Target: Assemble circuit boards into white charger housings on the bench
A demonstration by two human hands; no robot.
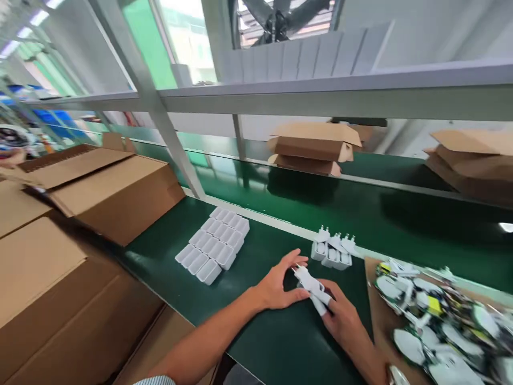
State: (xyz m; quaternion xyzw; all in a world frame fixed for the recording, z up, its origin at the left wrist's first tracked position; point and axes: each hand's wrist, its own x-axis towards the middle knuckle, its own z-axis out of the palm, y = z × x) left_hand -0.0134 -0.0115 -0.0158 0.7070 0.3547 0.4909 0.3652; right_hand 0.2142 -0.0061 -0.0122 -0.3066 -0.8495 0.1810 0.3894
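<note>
White plug piece (306, 279) sits between the two hands, raised just over the dark green worktop (276, 342), its metal prongs pointing up and to the left on my view. I have it in the right hand (345, 316), thumb and fingers pinching its lower end from the right. Two narrow white strips run from that grip toward the body; from here I can't tell whether they belong to the piece or cover the fingertips. The left hand (276, 286) has its thumb and fingers spread wide in an open curve around the pronged end. Its thumb reaches to the side of the piece, though I can't make out whether it presses on it or only lies alongside.

Just beyond the hands I see a small cluster of white boxes (332, 259), with pronged white plugs (335, 240) standing and leaning on top. To the left of the hands, open white trays (212, 243) stand in close rows on the worktop. Over on the right, a loose heap of white parts (449, 331), with some yellow pieces among them, lies on a cardboard sheet (374, 299). Large cardboard boxes (124, 187) line my left side, and past the pale rail (264, 215) more cartons (310, 147) rest on a green surface.
</note>
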